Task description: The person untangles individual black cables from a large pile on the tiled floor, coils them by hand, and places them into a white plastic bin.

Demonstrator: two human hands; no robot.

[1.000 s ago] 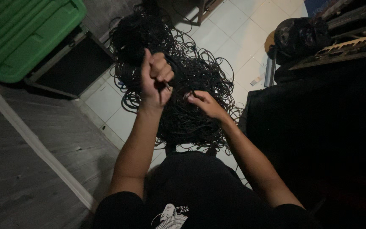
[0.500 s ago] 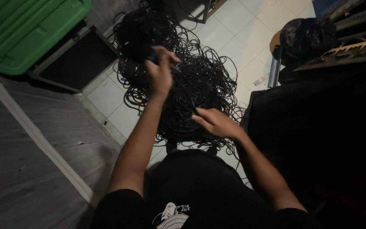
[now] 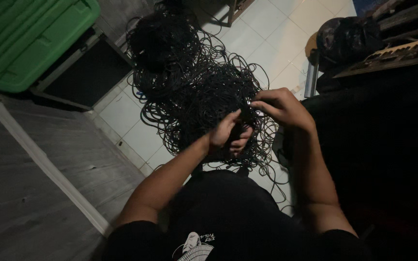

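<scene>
A big tangled heap of thin black cable (image 3: 189, 82) lies on the white tiled floor in front of me. My left hand (image 3: 228, 135) is low at the near edge of the heap, its fingers curled around a bunch of cable strands. My right hand (image 3: 279, 108) is just above and to the right of it, fingertips pinched on a strand where a small bright connector tip shows. The two hands are close together, almost touching. My black shirt fills the bottom of the view.
A green plastic crate (image 3: 25, 38) sits at the top left on a dark framed case (image 3: 83, 67). A grey wooden platform (image 3: 35, 193) runs along the left. At the right are a dark cabinet (image 3: 388, 145), a black bag on a stool (image 3: 347, 36) and a keyboard instrument (image 3: 393, 53).
My left hand, raised high over the heap a second ago, has come down to the near edge. My right hand has moved up to meet it on the cable.
</scene>
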